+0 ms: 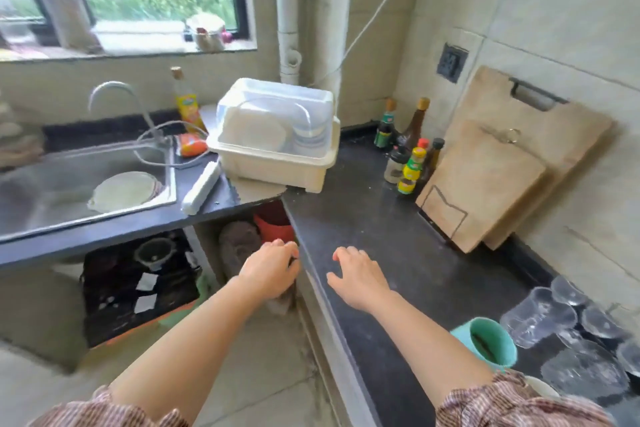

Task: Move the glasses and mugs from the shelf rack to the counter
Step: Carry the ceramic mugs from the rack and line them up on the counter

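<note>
Several clear glasses [540,317] stand in a cluster on the dark counter [374,225] at the lower right, with a teal mug [491,343] just left of them. A white mug rim [542,386] peeks out beside my right sleeve. My right hand [356,276] hovers over the counter's front part, fingers spread, holding nothing. My left hand [272,269] is past the counter's left edge, over the floor gap, fingers loosely curled and empty. No shelf rack is in view.
A white lidded dish box [277,135] sits at the counter corner. Sauce bottles [412,163] and two wooden cutting boards [491,177] lean at the back wall. The steel sink [69,180] with a plate lies left. Buckets and a dark rack stand under the counter.
</note>
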`<state>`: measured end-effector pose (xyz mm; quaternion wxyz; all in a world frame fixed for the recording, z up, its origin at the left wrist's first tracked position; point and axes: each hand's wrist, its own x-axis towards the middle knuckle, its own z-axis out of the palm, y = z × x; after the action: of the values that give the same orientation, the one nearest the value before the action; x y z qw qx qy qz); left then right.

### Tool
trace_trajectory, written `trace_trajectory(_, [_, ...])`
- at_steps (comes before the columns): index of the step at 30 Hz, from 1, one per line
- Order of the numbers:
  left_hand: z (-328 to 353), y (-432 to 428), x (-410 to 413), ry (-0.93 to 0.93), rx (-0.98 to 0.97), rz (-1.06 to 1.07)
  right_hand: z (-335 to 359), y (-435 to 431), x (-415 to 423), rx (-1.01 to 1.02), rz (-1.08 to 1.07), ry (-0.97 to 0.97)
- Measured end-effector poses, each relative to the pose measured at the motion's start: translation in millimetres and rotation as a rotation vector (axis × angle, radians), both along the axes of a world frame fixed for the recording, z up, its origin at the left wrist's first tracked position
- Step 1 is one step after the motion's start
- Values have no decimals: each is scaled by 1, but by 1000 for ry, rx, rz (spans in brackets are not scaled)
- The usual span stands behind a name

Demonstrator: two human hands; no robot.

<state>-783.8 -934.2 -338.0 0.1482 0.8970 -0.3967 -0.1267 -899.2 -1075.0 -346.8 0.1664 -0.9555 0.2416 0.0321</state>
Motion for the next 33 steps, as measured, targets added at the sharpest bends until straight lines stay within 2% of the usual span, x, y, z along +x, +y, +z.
trace_trajectory(7, [31,166,70,-108,-15,401,36,132,125,-10,395,-121])
trace_trajectory(13, [49,322,136,-162,38,621,54,277,226,-84,628,-145])
trace_trajectory(17, [60,425,179,-200,58,720,63,378,289,-51,714,-172])
trace_trajectory(24, [77,572,246,-136,122,870,82,532,384,-66,843,-182])
trace_trajectory(33, [87,677,361,-157,103,989,96,648,525,-112,939,-218])
